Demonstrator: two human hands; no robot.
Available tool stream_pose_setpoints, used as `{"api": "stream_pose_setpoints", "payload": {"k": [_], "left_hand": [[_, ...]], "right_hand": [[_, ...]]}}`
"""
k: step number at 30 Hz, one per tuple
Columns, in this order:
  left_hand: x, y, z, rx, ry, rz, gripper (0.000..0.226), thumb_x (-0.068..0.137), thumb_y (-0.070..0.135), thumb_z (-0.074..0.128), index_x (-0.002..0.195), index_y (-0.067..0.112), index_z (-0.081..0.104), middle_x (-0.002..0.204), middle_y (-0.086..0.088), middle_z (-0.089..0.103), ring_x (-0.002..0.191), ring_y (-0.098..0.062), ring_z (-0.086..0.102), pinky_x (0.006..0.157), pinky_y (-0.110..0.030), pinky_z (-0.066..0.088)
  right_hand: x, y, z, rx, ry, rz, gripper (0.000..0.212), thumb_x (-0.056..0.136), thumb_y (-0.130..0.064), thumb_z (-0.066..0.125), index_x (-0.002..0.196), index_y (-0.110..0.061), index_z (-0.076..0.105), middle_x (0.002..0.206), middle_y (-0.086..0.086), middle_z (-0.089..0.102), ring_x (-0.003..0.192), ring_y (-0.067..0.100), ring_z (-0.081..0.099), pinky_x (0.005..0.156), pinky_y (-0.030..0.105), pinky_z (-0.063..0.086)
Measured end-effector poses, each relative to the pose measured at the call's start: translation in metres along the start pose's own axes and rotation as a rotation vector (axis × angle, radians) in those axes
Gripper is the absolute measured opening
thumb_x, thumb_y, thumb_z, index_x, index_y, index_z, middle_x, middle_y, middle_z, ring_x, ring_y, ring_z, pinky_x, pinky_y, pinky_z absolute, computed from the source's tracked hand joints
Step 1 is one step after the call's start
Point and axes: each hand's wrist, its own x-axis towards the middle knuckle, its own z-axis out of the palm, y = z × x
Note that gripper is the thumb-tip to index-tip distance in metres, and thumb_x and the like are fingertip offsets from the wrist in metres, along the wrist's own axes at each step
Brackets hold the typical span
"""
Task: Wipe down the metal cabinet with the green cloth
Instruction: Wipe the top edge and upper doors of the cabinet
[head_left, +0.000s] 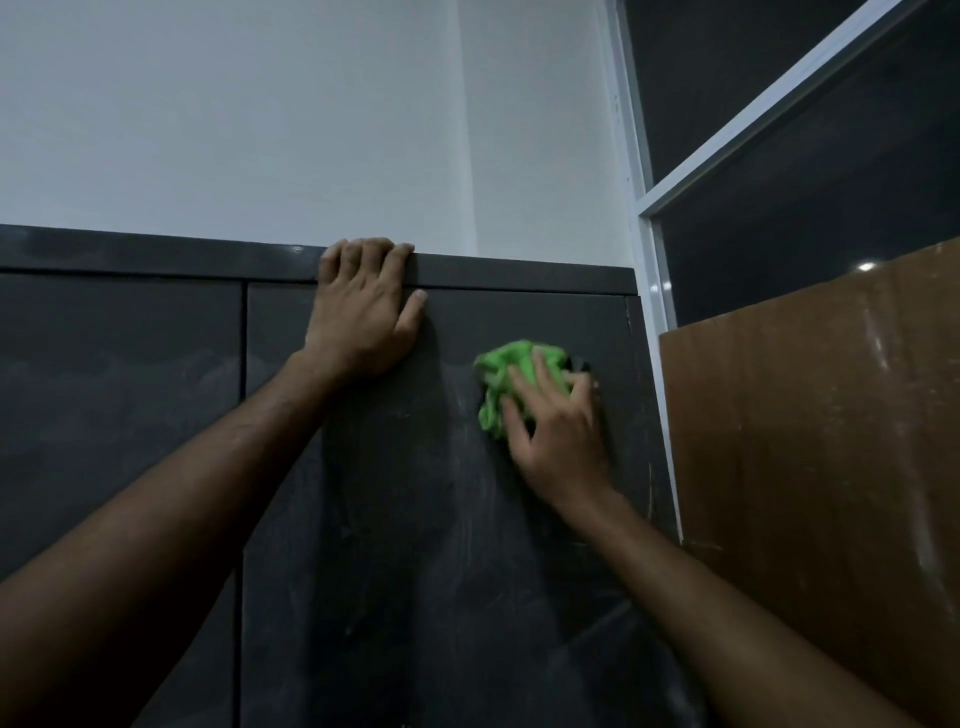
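Observation:
The dark grey metal cabinet (415, 519) fills the lower half of the view, with two doors split by a vertical seam. My left hand (363, 312) hooks its fingers over the cabinet's top edge above the right door, thumb lying on the door face. A crumpled bright green cloth (506, 379) lies against the upper right part of the right door. My right hand (556, 421) presses on the cloth with spread fingers, covering its lower right part. Pale smear marks show on the door just left of the cloth.
A white wall (260, 114) rises behind the cabinet. A white window frame (649, 249) runs down right beside the cabinet's right edge, with dark glass beyond. A large brown cardboard sheet (821, 441) leans at the right.

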Motion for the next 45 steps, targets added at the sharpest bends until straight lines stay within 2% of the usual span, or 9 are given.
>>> {"api": "stream_pose_setpoints", "payload": {"k": [8, 13, 16, 19, 26, 31, 37, 42, 45], "left_hand": [[-0.022, -0.040, -0.027, -0.065, -0.031, 0.192, 0.062, 0.098, 0.041, 0.035, 0.153, 0.014, 0.044, 0.153, -0.009, 0.048, 0.144, -0.030, 0.038, 0.126, -0.046, 0.013], [-0.053, -0.086, -0.053, -0.028, -0.011, 0.293, 0.054, 0.096, 0.037, 0.042, 0.143, 0.014, 0.056, 0.148, -0.010, 0.051, 0.139, -0.034, 0.043, 0.122, -0.049, 0.020], [-0.077, -0.125, -0.067, 0.019, 0.008, 0.390, 0.053, 0.097, 0.039, 0.042, 0.141, 0.013, 0.057, 0.146, -0.009, 0.052, 0.136, -0.034, 0.046, 0.118, -0.050, 0.028], [-0.091, -0.149, -0.072, 0.032, -0.018, 0.362, 0.055, 0.102, 0.041, 0.038, 0.144, 0.011, 0.057, 0.151, -0.010, 0.052, 0.141, -0.035, 0.046, 0.120, -0.051, 0.029], [-0.097, -0.164, -0.061, 0.041, -0.035, 0.370, 0.060, 0.104, 0.040, 0.032, 0.155, 0.012, 0.047, 0.163, -0.009, 0.042, 0.154, -0.030, 0.033, 0.129, -0.047, 0.016], [-0.098, -0.160, -0.060, 0.070, -0.037, 0.370, 0.062, 0.105, 0.043, 0.028, 0.156, 0.012, 0.045, 0.163, -0.008, 0.041, 0.154, -0.029, 0.032, 0.130, -0.048, 0.016], [-0.100, -0.161, -0.063, 0.085, -0.060, 0.382, 0.063, 0.104, 0.043, 0.027, 0.158, 0.012, 0.042, 0.165, -0.008, 0.038, 0.156, -0.029, 0.028, 0.130, -0.048, 0.015], [-0.100, -0.159, -0.064, 0.078, -0.071, 0.375, 0.063, 0.103, 0.041, 0.028, 0.158, 0.012, 0.042, 0.165, -0.008, 0.038, 0.157, -0.029, 0.027, 0.130, -0.048, 0.015], [-0.101, -0.162, -0.065, 0.077, -0.076, 0.371, 0.064, 0.103, 0.041, 0.027, 0.158, 0.012, 0.041, 0.166, -0.007, 0.037, 0.157, -0.028, 0.026, 0.130, -0.047, 0.014]], "right_hand": [[0.020, 0.007, -0.009, -0.063, 0.079, 0.236, 0.040, 0.103, -0.036, 0.052, 0.138, -0.021, 0.064, 0.148, 0.011, 0.056, 0.101, 0.030, 0.043, 0.089, 0.049, 0.047], [-0.020, -0.025, 0.001, -0.066, 0.002, -0.167, 0.042, 0.096, -0.036, 0.061, 0.133, -0.016, 0.068, 0.151, 0.012, 0.053, 0.105, 0.039, 0.053, 0.092, 0.053, 0.050], [-0.022, -0.006, -0.009, -0.062, 0.028, -0.083, 0.035, 0.096, -0.027, 0.068, 0.128, -0.015, 0.072, 0.144, 0.014, 0.059, 0.098, 0.038, 0.051, 0.085, 0.051, 0.052], [0.018, -0.031, 0.001, -0.040, 0.102, 0.210, 0.040, 0.101, -0.035, 0.057, 0.135, -0.017, 0.067, 0.143, 0.014, 0.060, 0.100, 0.034, 0.045, 0.090, 0.050, 0.048], [-0.023, -0.074, 0.017, -0.031, 0.070, -0.134, 0.040, 0.095, -0.038, 0.060, 0.128, -0.019, 0.072, 0.143, 0.009, 0.061, 0.101, 0.035, 0.052, 0.087, 0.044, 0.050], [0.031, -0.079, 0.014, -0.058, 0.149, 0.283, 0.039, 0.101, -0.038, 0.051, 0.132, -0.023, 0.069, 0.134, 0.009, 0.066, 0.101, 0.034, 0.046, 0.090, 0.048, 0.048], [-0.028, -0.113, 0.027, -0.061, 0.044, -0.169, 0.042, 0.096, -0.041, 0.057, 0.130, -0.020, 0.070, 0.149, 0.006, 0.057, 0.102, 0.032, 0.052, 0.088, 0.044, 0.049], [0.020, -0.114, 0.020, -0.043, 0.130, 0.197, 0.039, 0.099, -0.035, 0.058, 0.133, -0.019, 0.068, 0.144, 0.009, 0.061, 0.100, 0.034, 0.047, 0.091, 0.047, 0.049], [0.012, -0.163, 0.038, -0.007, 0.091, 0.027, 0.042, 0.098, -0.041, 0.054, 0.134, -0.024, 0.067, 0.151, 0.007, 0.055, 0.105, 0.034, 0.048, 0.095, 0.051, 0.049]]}}
